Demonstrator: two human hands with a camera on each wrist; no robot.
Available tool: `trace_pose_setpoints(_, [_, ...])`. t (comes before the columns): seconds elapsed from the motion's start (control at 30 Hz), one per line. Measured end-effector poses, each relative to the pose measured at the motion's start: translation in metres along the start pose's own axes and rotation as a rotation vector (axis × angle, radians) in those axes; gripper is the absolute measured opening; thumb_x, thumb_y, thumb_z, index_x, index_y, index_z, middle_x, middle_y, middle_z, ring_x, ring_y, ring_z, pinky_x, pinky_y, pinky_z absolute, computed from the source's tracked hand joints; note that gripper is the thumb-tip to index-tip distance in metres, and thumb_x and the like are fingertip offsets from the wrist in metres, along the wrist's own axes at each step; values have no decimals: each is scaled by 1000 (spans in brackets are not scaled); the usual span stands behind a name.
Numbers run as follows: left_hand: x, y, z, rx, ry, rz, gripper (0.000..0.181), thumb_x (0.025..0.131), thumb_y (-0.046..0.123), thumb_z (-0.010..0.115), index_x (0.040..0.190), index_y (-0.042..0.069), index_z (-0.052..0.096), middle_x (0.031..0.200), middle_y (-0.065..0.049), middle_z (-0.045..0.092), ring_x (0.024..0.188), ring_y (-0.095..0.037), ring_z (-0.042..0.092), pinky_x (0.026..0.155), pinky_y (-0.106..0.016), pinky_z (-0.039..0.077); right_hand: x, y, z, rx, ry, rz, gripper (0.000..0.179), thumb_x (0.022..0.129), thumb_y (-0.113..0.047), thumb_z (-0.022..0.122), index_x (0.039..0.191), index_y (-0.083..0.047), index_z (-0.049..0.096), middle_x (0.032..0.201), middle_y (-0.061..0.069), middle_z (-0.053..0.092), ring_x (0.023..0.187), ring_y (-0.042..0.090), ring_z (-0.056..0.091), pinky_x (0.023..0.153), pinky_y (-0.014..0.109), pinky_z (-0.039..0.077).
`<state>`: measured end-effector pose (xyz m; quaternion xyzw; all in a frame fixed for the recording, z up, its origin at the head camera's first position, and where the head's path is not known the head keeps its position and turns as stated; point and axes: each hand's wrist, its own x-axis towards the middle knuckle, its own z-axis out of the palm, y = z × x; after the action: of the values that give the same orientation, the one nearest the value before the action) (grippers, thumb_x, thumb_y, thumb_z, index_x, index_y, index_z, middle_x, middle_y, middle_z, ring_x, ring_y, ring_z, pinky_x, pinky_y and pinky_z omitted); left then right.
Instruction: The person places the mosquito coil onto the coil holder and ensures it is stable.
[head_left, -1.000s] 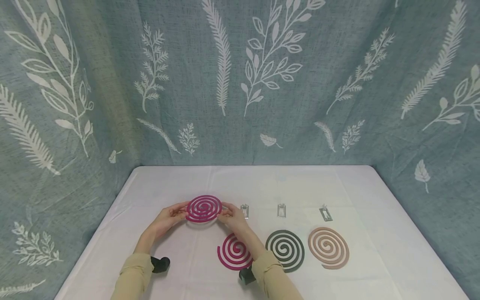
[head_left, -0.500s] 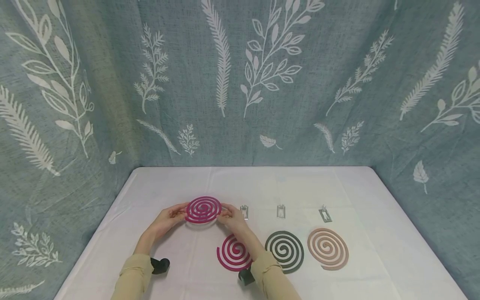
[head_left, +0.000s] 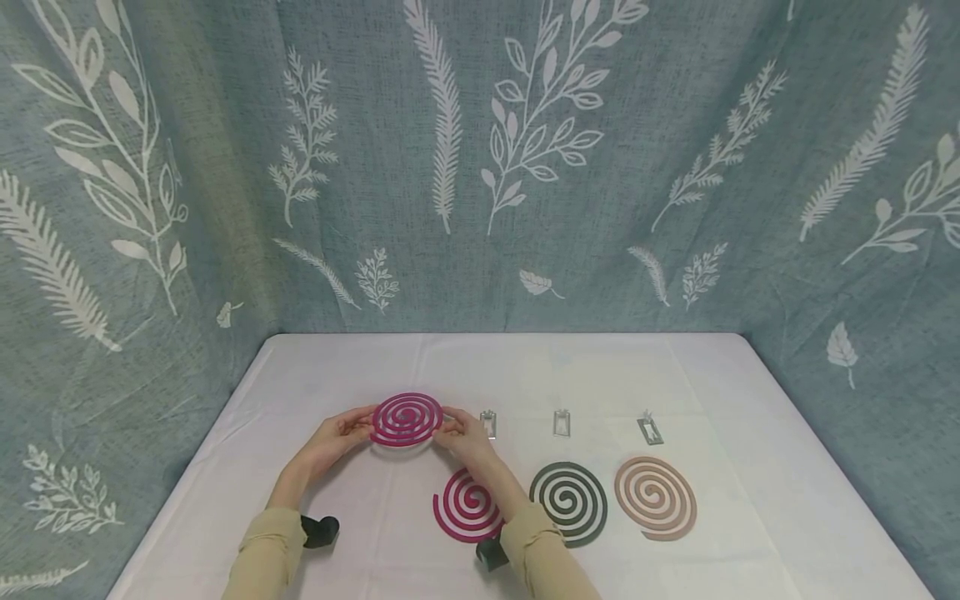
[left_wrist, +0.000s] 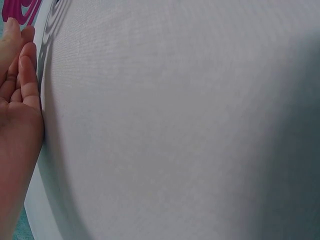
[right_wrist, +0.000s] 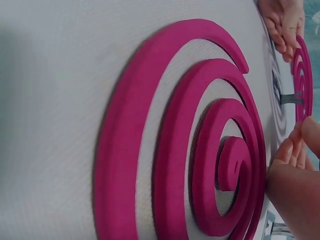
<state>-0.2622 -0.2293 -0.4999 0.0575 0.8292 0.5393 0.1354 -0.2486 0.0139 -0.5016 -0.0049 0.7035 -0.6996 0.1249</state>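
Upper magenta coil [head_left: 407, 419]: sat above the white table [head_left: 750, 475], left of centre, between the two hands and clear of the cloth, its shadow cast beneath it.
Upper coil's direction: its broad face looked up and its plane lay close to level; being a round spiral, it showed its longest span left to right, from one hand to the other, foreshortened front to back.
Support: a grey metal support [right_wrist: 291, 99] stood under the coil and reached its middle in the right wrist view.
Left hand [head_left: 336, 439]: pinched the coil's left rim between thumb and fingers, palm turned inward.
Right hand [head_left: 468, 439]: pinched the right rim likewise, its forearm slanting over the things nearer the person.
Lower magenta coil [head_left: 472, 498]: lay flat on the cloth, partly covered by the right forearm, its outer tip at the left side.
Dark green coil [head_left: 567, 498]: lay flat just right of that one, its edge partly behind the right sleeve [head_left: 543, 546].
Tan coil [head_left: 654, 497]: lay flat farthest right, slightly oval to the eye, its outer tip at the near edge.
Metal stands: three small frames stood in a row beyond the flat coils; the left stand [head_left: 488, 414] was close by the right hand, the middle stand [head_left: 562, 411] sat squarely, and the right stand [head_left: 647, 417] was turned askew.
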Motion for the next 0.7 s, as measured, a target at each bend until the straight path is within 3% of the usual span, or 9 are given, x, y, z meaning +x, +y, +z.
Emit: trace_pose_setpoints(0.7, [0, 1, 0, 9, 2, 2, 50, 95, 18, 56, 138, -3, 43, 123, -20, 55, 98, -3, 53, 83, -10, 46, 0, -1, 0, -8, 6, 26, 52, 86, -2, 64, 135, 1, 47, 81, -4, 56, 70, 5, 49, 63, 15, 41])
